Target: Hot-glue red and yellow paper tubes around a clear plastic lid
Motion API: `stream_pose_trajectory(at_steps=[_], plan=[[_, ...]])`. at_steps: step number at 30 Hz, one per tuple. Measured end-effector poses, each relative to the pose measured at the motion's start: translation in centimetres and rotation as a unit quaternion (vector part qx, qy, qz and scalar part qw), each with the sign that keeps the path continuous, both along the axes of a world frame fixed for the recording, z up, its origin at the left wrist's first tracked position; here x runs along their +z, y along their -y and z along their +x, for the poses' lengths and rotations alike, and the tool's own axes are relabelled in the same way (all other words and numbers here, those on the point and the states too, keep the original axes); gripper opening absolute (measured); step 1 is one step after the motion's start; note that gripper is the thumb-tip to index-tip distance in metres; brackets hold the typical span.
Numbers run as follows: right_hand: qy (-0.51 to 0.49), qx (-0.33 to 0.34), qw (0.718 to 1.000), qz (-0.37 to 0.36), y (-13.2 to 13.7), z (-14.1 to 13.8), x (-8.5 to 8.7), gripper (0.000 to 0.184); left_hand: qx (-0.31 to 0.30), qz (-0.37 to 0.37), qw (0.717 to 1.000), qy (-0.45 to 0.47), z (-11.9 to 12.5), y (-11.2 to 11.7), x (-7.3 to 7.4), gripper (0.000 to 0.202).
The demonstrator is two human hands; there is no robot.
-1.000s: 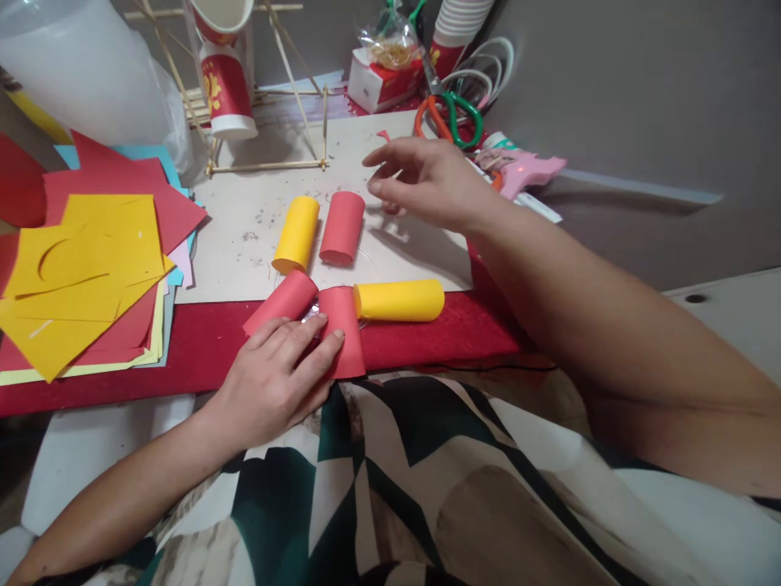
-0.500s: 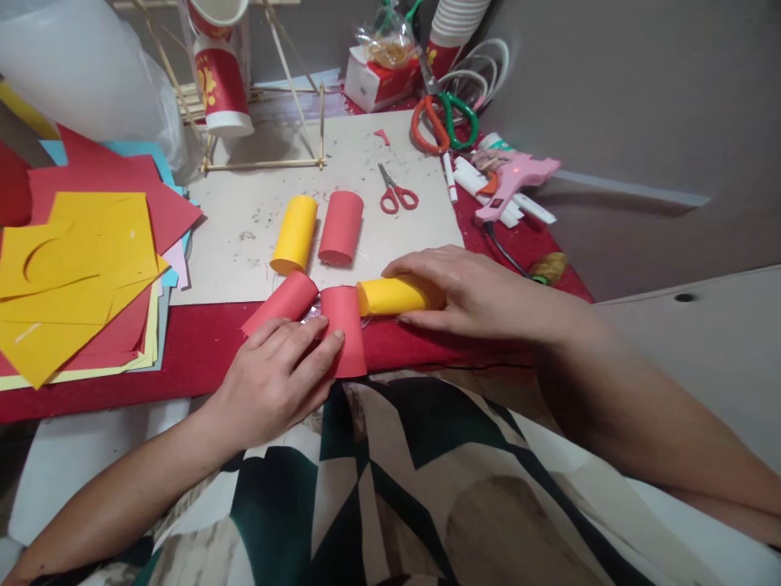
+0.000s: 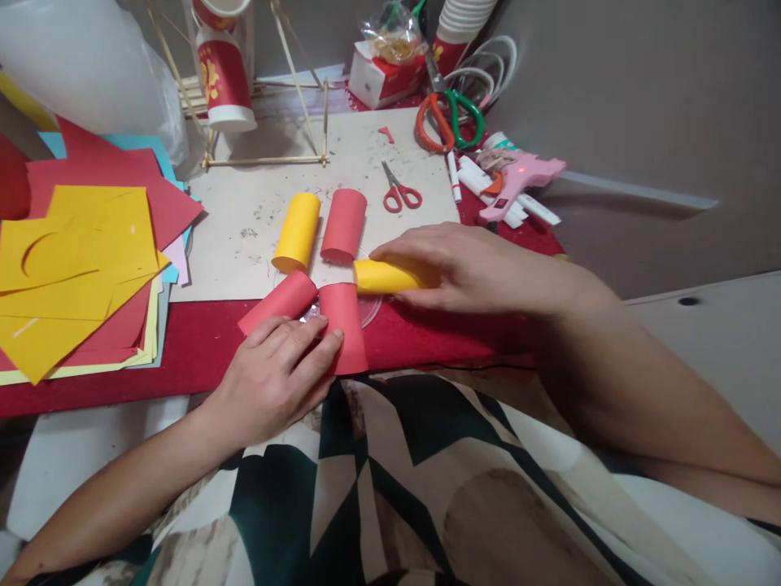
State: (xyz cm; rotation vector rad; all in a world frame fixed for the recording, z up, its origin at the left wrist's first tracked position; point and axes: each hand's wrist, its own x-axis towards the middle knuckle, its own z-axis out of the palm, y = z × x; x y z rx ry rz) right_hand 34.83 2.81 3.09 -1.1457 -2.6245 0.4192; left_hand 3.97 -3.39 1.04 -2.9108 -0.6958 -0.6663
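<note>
Pressed the open left hand (image 3: 274, 382) flat on two red tubes (image 3: 346, 313) at the front edge of the table (image 3: 201, 342) and, just right of them, gripped the yellow tube (image 3: 381, 277) over the clear disc (image 3: 371, 308) with curled fingers of the right hand (image 3: 469, 268).

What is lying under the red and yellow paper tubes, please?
A clear round disc shows beneath the tubes, lying across beige board and red cloth. Most of it is covered.

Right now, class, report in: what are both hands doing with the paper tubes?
Right hand closed round yellow tube. Left hand flat, fingers pressing near red tube. Small red scissors lie beyond, clear of the tubes.
</note>
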Motion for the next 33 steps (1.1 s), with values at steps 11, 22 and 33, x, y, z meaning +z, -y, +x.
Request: stream_pose_trajectory(at_steps=[11,22,33], plan=[[0.027,-0.012,0.999,-0.017,0.5,-0.1,0.0,0.054,-0.023,-0.025,0.999,0.024,-1.4,0.1,1.2,0.042],[0.002,-0.016,1.0,0.011,1.3,0.3,0.1,0.057,0.185,-0.113,0.955,0.202,-3.7,-3.2,3.4,0.03],[-0.003,0.005,1.0,-0.014,0.5,-0.4,-0.7,0.05,0.314,-0.311,0.882,0.167,-0.1,-13.4,2.0,0.044]])
